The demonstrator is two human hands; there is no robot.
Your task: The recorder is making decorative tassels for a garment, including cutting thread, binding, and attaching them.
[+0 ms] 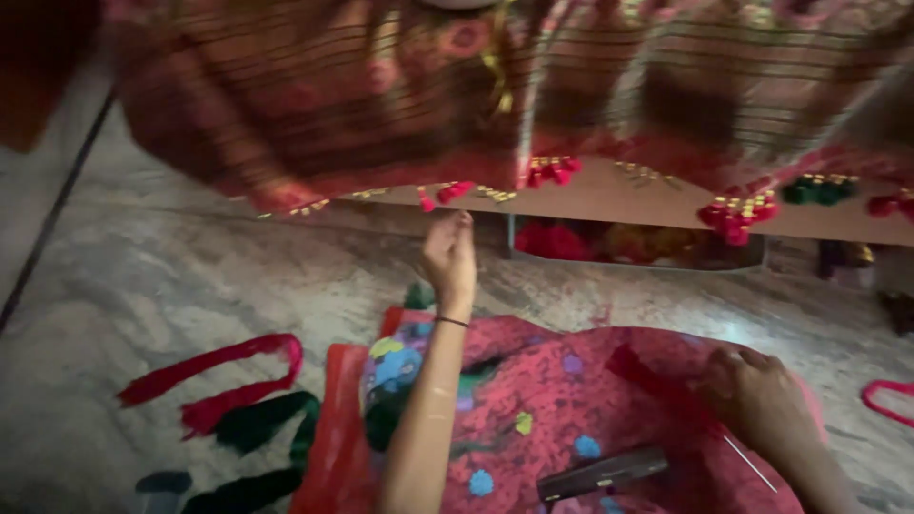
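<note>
Fabric: my striped red cloth (400,95) hangs across the top of the frame, its lower edge trimmed with red tassels (550,171).
Left hand: my left hand (449,259), centre frame, is raised to that edge; fingertips pinched at the hem, whether gripping thread I cannot tell.
Right hand: my right hand (757,395), lower right, rests curled on red yarn (647,371) on my lap.
Needle: thin needle (749,464) just below it.
Floor: red and green strips (224,400), lower left.
</note>
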